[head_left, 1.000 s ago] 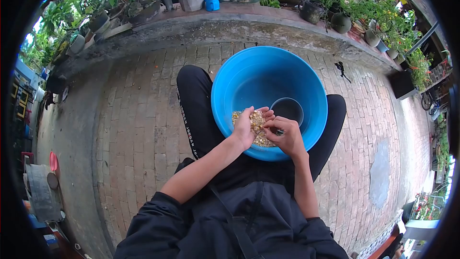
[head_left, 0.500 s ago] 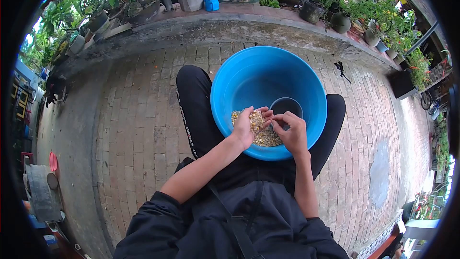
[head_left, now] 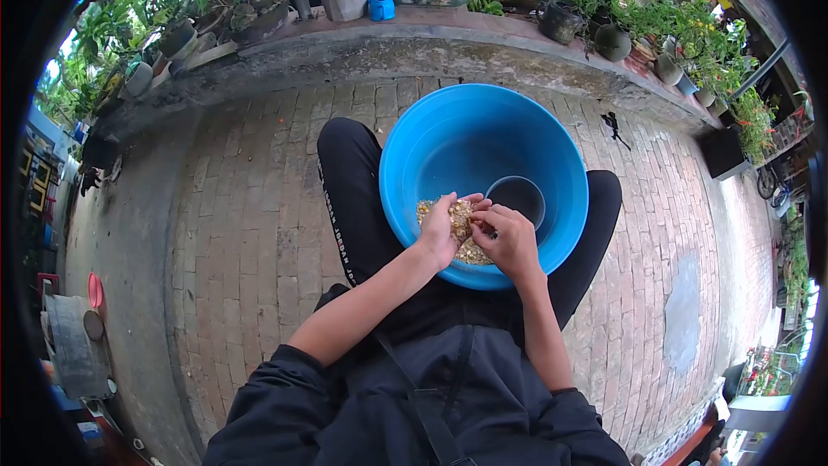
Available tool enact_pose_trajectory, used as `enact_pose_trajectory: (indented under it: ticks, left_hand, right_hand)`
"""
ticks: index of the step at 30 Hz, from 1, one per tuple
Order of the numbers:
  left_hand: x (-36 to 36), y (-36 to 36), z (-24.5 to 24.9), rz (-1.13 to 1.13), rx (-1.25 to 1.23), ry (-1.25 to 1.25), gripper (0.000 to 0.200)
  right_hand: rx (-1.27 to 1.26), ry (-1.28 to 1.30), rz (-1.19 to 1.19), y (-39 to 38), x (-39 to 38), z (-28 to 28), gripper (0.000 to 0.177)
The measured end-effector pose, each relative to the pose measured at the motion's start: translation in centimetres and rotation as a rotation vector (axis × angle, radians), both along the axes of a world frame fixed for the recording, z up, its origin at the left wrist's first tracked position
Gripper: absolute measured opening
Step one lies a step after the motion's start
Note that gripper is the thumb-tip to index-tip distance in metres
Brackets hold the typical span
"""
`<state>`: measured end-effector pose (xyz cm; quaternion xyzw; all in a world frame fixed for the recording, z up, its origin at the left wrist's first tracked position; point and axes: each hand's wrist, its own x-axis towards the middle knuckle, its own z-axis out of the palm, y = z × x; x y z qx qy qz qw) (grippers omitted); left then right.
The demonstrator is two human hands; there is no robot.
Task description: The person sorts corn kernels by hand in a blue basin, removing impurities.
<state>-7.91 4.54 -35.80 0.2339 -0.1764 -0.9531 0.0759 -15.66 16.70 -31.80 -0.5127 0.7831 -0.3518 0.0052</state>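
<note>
A large blue plastic basin (head_left: 483, 102) sits between my knees. In its near part lies a heap of mixed grain (head_left: 472, 255), pale with some yellow kernels. My left hand (head_left: 440, 229) is cupped palm up over the heap and holds a handful of the same grain. Over that palm, my right hand (head_left: 507, 240) has thumb and fingertips pinched together at the grain. Whatever is in the pinch is too small to make out. A small dark bowl (head_left: 520, 194) with a grey rim stands in the basin, just beyond my right hand and partly behind it.
Brick paving (head_left: 241, 233) surrounds me. A low concrete ledge (head_left: 431, 47) runs across the far side, with potted plants (head_left: 561, 22) and a small blue watering can (head_left: 380, 3) on it. At the left stands a grey metal container (head_left: 76, 345).
My right hand has moved left and inward, from the edge of the left fingers onto the grain in the palm. The left hand and the basin stay in place.
</note>
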Motion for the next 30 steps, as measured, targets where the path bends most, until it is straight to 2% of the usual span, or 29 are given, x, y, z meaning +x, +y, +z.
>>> enact_pose_trajectory:
  ticks: [8,10,14,16,23,30]
  left_hand:
    - [0.0,0.0,0.6,0.017,0.005,-0.018,0.045]
    - [0.0,0.0,0.3,0.021,0.002,-0.007,0.044]
    - [-0.3,0.0,-0.2,0.041,0.038,-0.019,0.045]
    - [-0.2,0.0,0.0,0.047,0.046,-0.008,0.043]
    - [-0.1,0.0,0.4,0.046,0.029,-0.039,0.044]
    - [-0.1,0.0,0.4,0.049,0.032,-0.032,0.045]
  right_hand:
    - [-0.072,-0.044,0.039,0.3,-0.3,0.3,0.015]
    - [-0.064,-0.164,-0.002,0.6,-0.5,0.7,0.014]
    - [-0.133,-0.166,-0.066,1.4,-1.6,1.1,0.013]
    - [-0.094,-0.063,-0.196,1.8,-2.3,0.5,0.012]
    - [-0.202,-0.083,-0.311,2.0,-2.4,0.7,0.006]
    - [-0.225,-0.144,-0.198,1.3,-0.8,1.6,0.01]
